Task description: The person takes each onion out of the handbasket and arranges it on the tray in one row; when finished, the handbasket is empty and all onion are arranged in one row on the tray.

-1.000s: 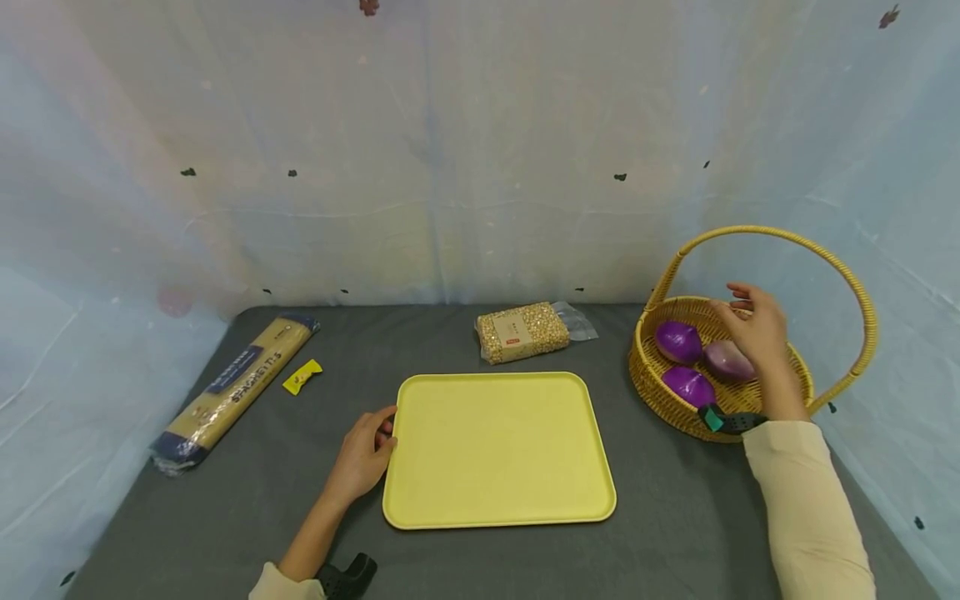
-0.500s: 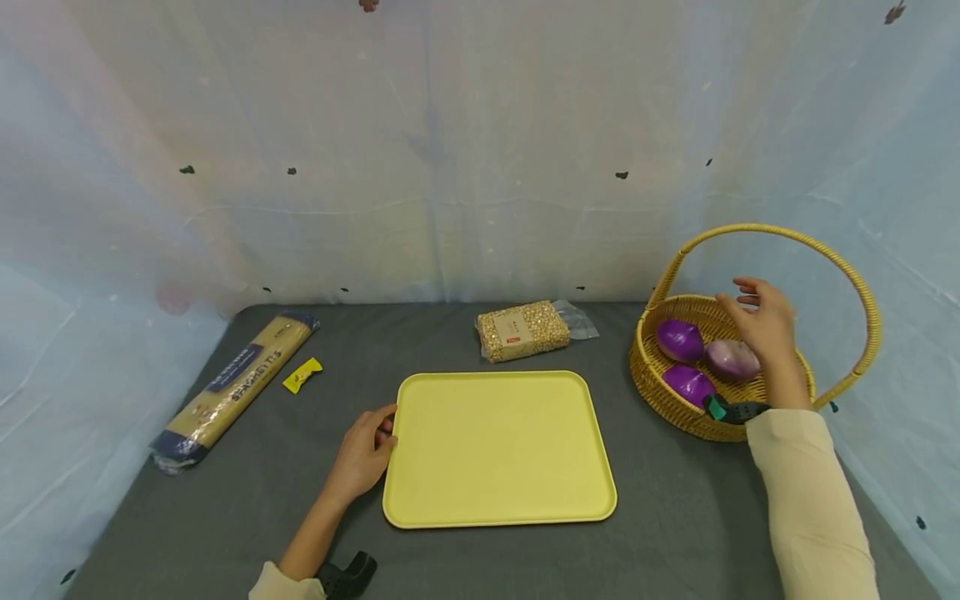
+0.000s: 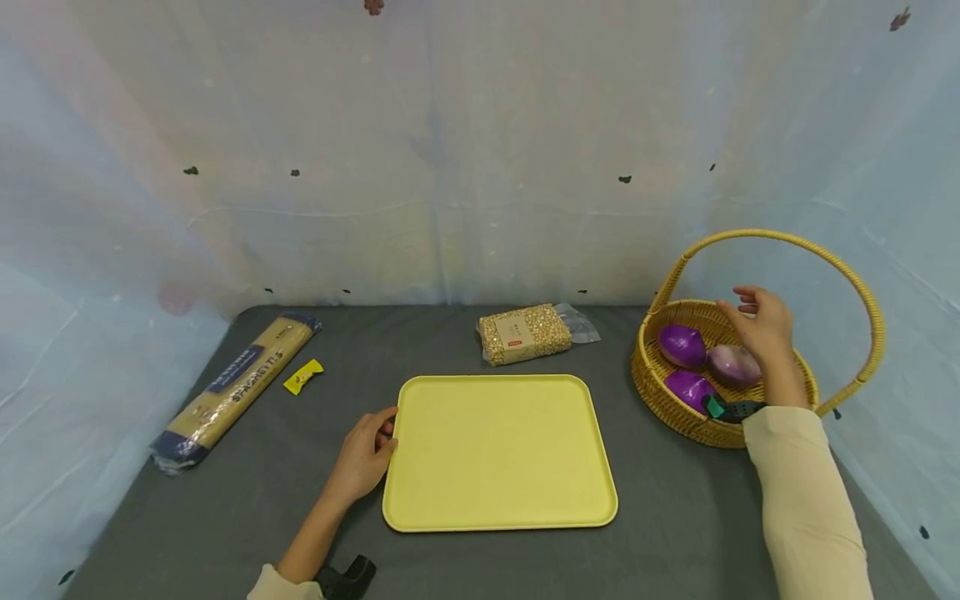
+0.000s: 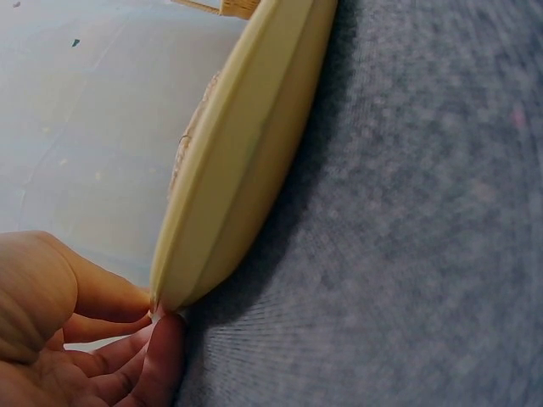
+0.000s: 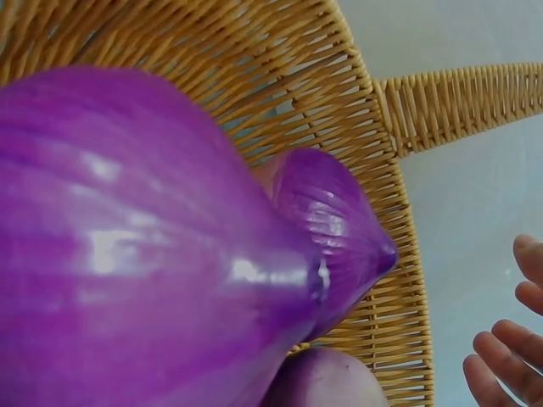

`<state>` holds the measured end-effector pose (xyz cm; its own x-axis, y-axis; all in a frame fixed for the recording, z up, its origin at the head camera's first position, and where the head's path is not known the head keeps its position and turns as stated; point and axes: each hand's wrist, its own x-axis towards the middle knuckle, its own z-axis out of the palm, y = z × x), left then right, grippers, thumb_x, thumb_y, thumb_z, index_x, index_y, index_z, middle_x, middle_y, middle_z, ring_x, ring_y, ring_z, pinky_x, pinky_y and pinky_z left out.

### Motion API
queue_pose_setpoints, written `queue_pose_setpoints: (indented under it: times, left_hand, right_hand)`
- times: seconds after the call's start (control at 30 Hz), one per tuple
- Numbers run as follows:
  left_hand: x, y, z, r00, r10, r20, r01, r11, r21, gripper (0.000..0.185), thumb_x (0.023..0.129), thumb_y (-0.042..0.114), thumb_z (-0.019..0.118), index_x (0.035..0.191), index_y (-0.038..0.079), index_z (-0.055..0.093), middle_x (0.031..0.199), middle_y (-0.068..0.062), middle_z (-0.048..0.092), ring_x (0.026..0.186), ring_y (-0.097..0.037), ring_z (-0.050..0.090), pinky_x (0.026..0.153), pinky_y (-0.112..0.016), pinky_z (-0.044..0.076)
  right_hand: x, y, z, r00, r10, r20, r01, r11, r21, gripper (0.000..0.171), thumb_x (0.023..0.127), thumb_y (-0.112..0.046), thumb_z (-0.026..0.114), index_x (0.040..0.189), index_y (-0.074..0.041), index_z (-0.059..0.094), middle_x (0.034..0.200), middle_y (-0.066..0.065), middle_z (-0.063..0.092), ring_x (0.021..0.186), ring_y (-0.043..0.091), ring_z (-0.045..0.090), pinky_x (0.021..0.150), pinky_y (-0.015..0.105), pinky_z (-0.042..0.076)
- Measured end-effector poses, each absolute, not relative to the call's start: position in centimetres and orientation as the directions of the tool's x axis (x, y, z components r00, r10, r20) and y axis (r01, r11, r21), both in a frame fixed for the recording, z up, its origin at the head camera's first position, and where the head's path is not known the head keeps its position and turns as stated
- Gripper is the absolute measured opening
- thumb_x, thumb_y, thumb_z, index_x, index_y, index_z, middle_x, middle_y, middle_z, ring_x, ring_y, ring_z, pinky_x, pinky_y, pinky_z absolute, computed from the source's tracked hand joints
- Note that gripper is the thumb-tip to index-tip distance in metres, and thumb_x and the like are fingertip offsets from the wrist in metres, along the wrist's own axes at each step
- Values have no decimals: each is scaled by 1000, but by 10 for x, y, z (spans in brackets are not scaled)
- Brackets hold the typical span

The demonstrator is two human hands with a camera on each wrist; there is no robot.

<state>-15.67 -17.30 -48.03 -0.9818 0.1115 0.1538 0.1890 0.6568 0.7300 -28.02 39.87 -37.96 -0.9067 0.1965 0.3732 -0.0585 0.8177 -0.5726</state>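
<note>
The left hand pinches the left rim of a yellow rectangular tray that lies on the dark tabletop. In the left wrist view, the thumb and fingers meet at the edge of the tray. Over a wicker basket on the right, the right hand hovers beneath the arched handle, fingers loosely bent and holding nothing. Inside the basket lie two bright purple onions and a paler onion. The right wrist view shows a purple onion close up, with the right fingertips apart from it.
A long spaghetti packet lies at the left, beside a small yellow wrapped sweet. Behind the tray is a clear vacuum pack of pale yellow grains. A whitish plastic sheet hangs along the table's back and sides.
The right hand has shifted slightly to the right over the basket. The left hand and tray stay where they were.
</note>
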Motion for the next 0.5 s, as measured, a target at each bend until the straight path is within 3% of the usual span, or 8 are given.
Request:
queue_pose_setpoints:
  times: [0.33,0.5]
  left_hand:
    - [-156,-174,-481,-978,108,180,206,657,725,42,84,-3,61,126,-4,53,90,-7,52,70,-11,45,63,-27,38]
    - [-156,-174,-482,-981,106,164,192,660,726,43,85,-2,61,127,-3,53,90,-7,52,71,-12,45,65,-28,39]
  right_hand:
    - [-281,403,-385,-912,212,351,-37,810,-585,50,93,-27,57,126,10,48,119,35,50,107,48,51,84,52,41]
    - [-283,407,-390,-922,214,322,-14,813,-582,53,94,-31,54,127,10,47,120,36,49,107,47,50,86,55,39]
